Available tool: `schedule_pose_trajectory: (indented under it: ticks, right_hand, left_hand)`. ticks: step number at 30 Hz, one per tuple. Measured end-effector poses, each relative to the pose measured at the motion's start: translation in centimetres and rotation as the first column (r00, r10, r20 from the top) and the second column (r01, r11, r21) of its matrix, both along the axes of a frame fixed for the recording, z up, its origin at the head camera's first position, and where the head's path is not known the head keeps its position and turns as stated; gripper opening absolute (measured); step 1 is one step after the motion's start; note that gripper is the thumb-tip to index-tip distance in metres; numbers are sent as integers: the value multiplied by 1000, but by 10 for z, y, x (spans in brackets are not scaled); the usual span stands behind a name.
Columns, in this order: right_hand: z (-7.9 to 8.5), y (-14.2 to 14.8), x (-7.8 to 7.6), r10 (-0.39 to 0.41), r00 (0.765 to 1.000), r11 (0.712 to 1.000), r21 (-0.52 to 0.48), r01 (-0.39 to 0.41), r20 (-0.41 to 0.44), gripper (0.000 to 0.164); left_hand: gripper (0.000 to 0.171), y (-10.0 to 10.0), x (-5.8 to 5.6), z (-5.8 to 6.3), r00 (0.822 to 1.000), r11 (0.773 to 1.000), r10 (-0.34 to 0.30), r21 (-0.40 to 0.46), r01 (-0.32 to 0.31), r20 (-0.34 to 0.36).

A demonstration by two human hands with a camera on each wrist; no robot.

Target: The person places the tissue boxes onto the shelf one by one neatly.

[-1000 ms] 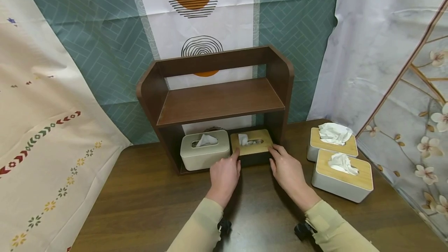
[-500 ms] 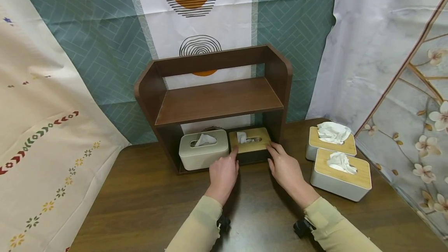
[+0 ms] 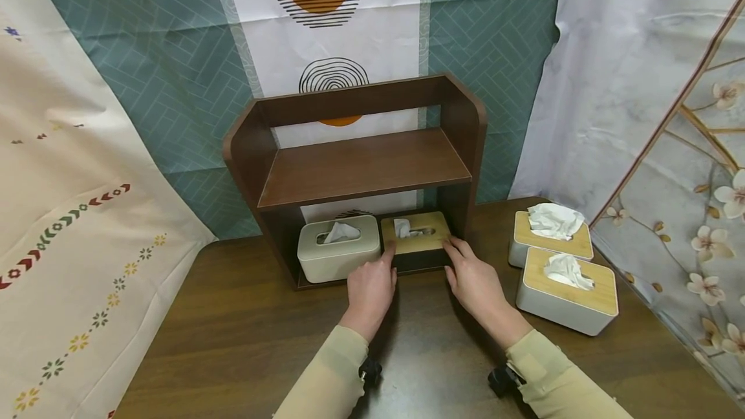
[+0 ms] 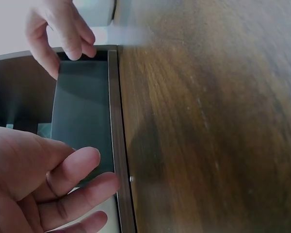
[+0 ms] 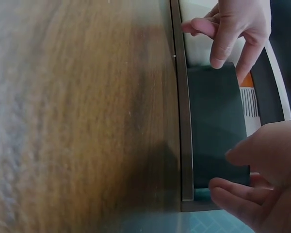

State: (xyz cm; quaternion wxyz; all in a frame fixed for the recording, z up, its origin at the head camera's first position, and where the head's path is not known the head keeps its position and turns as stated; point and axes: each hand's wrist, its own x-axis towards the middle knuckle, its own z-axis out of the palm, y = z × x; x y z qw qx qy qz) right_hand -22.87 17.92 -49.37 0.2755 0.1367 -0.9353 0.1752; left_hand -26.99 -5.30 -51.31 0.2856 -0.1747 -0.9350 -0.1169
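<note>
A tissue box (image 3: 418, 260) with a black body and a wooden lid sits in the lower right of a dark brown shelf unit (image 3: 367, 170). White tissue pokes from its slot. My left hand (image 3: 371, 286) grips its left front corner, and my right hand (image 3: 478, 282) holds the right front corner. The wrist views show thumbs at the box's front face and fingers around its ends. Some fingertips are hidden. Just left of it stands a cream tissue box (image 3: 337, 262), close to my left hand.
Two white tissue boxes with wooden lids, a nearer one (image 3: 569, 296) and a farther one (image 3: 550, 238), stand right of the shelf on the wooden table (image 3: 233, 341). Patterned cloths hang behind and at both sides. The upper shelf board lies above my hands.
The black tissue box has slid slightly deeper into the shelf, with both hands following; the shelf's front lip shows below it. Over the last half second hardly anything has moved.
</note>
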Motion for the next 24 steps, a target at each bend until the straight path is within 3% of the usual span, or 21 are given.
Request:
schedule_pose_trajectory:
  ticks: [3,10,14,17,24]
  right_hand:
    - [0,-1,0,2,1000,1000,0,-2,-7,52]
    - [1,-1,4,7,1000,1000,-4,-7,-15,58]
    - [3,-1,10,8,1000,1000,-10,-8,-11,61]
    - [7,0,15,11,1000,1000,-15,-11,-2,61]
    - [18,6,36,5,999,1000,-17,-5,37,61]
  left_hand:
    - [55,-1,-8,-9,1000,1000,11,-4,-11,10]
    - [56,-1,-1,-5,1000,1000,18,-11,-18,12]
    - [56,2,14,10,1000,1000,4,2,-4,6]
    - [55,7,30,31,1000,1000,-3,7,3,17]
    - [49,17,45,41,998,1000,-18,5,17,53]
